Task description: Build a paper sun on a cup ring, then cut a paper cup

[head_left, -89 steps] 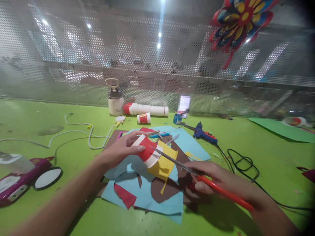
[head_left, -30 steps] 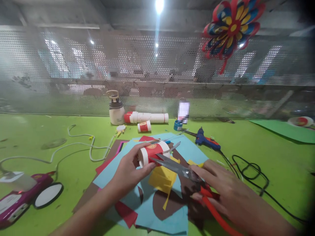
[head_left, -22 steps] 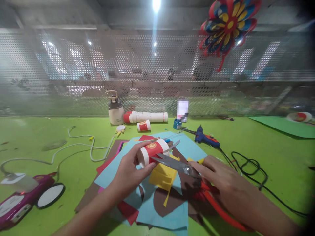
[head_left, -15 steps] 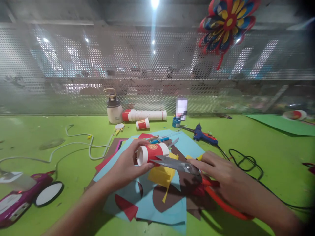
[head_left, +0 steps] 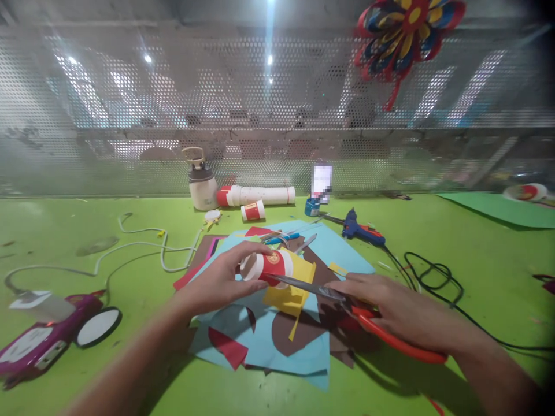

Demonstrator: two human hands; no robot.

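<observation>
Over the paper sheets mid-bench, the left hand has its fingers clamped on one paper cup, the right hand on one pair of scissors touching the cup; a second cup lies farther off.

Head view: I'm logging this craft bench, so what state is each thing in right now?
Paper cup: on its side, gripped by the left hand.
Scissors: in the right hand, blade tips at the cup.
Glue gun: lying on the table, untouched.
Cup stack: lying flat.
Bottle: upright.
</observation>
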